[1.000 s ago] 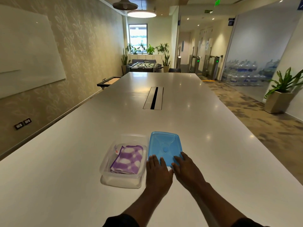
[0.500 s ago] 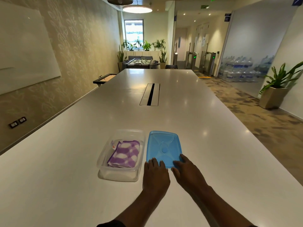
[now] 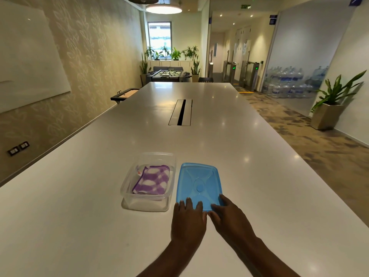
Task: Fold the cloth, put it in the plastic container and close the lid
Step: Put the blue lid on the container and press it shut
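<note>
A long glossy white table is filling the meeting room; both flat-spread hands, left hand and right hand, are touching the translucent blue lid, beside the clear container holding the folded purple-checked cloth.

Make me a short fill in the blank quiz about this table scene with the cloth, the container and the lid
1. The folded purple and white cloth lies inside the clear ____.
2. The lid lying flat on the table is ____ in colour.
3. The lid sits to the ____ of the plastic container.
4. The left hand and right hand both touch the near edge of the ____.

Missing words: container; blue; right; lid
</note>
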The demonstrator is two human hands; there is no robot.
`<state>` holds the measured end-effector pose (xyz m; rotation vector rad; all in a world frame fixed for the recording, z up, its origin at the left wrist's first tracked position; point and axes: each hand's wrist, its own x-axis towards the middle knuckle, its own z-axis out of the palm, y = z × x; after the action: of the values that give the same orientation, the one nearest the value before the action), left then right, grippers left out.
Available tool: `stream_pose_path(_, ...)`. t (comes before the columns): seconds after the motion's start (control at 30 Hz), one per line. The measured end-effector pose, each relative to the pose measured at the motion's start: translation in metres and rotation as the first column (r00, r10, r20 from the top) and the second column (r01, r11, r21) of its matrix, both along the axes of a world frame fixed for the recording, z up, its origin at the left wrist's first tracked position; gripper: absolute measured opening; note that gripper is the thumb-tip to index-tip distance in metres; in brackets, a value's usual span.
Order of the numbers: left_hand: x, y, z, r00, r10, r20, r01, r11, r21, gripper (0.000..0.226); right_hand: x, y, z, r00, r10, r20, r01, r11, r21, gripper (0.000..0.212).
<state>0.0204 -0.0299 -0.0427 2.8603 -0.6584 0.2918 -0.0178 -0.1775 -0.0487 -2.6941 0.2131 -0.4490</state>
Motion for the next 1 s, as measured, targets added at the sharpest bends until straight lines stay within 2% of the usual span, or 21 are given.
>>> stream_pose_path(0.13,-0.009,0.004,0.011,0.994,-0.086,0.073,0.086,0.996,-0.004,0.026,-0.005,0.002,-0.001,1.000,-0.017,-0.020,0.018,1.000,0.014,0.043)
stream_pose_path(0.27,-0.010,0.005,0.014,0.980,-0.174,0.091,0.182,0.980,-0.083,0.006,-0.008,0.005,-0.001,1.000,-0.016,-0.013,0.016,1.000,0.016,0.044)
stream_pose_path(0.47,-0.011,0.003,0.016,0.964,-0.219,0.149,0.232,0.970,-0.071,0.013,-0.010,0.009,0.000,1.000,-0.014,-0.025,0.015,0.999,0.037,0.046)
stream_pose_path(0.63,-0.007,0.005,0.020,0.958,-0.237,0.162,0.257,0.960,-0.115,0.022,-0.015,0.016,0.013,0.997,-0.053,0.061,0.039,0.977,0.209,0.056)
stream_pose_path(0.73,-0.006,0.008,0.027,0.958,-0.230,0.174,0.262,0.946,-0.190,0.027,-0.021,0.021,0.025,0.983,-0.036,0.178,-0.024,0.946,0.324,0.044)
stream_pose_path(0.8,-0.005,0.010,0.033,0.951,-0.230,0.208,0.275,0.935,-0.224,0.027,-0.023,0.025,0.031,0.975,-0.058,0.214,-0.032,0.919,0.393,0.046)
stream_pose_path(0.87,-0.006,0.010,0.040,0.941,-0.230,0.250,0.293,0.921,-0.255,0.024,-0.021,0.026,0.034,0.968,-0.104,0.228,-0.026,0.862,0.506,0.045)
stream_pose_path(1.0,-0.008,0.009,0.053,0.940,-0.210,0.268,0.299,0.885,-0.356,0.016,-0.015,0.032,0.039,0.964,-0.146,0.223,-0.059,0.698,0.713,0.025)
